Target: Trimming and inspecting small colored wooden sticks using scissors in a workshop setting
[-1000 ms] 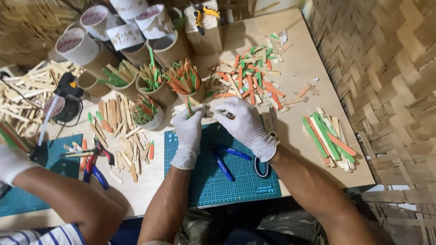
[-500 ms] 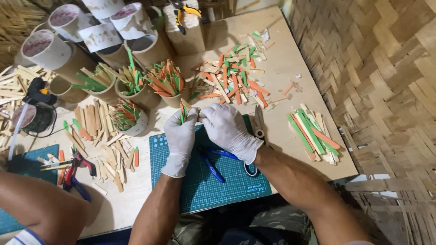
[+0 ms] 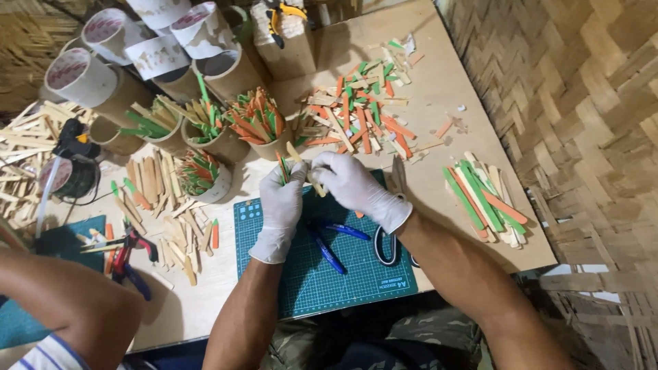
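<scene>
Both your hands are gloved and meet above the far edge of the green mat (image 3: 356,274). Your left hand (image 3: 282,205) is clenched round a small bundle of sticks (image 3: 282,166), orange and green tips poking up past the fingers. Your right hand (image 3: 353,186) pinches one plain stick (image 3: 301,164) near its lower end, the upper end angled up and left, touching the bundle. So the work sits between the two hands, just off the mat's top edge, beside the nearest cup (image 3: 264,133) of coloured sticks.

Handling, as a judgement: these sticks look like thin flat wood, very light, stiff along the length but likely to snap if bent across the flat. Smooth gloves may let them slide, so hold by the flat faces near mid-length, not by the painted tips.

Blue-handled pliers (image 3: 329,241) lie on the mat under your wrists. A sorted pile (image 3: 486,202) lies well apart to your right. Another person's arm (image 3: 75,308) rests at lower left.
</scene>
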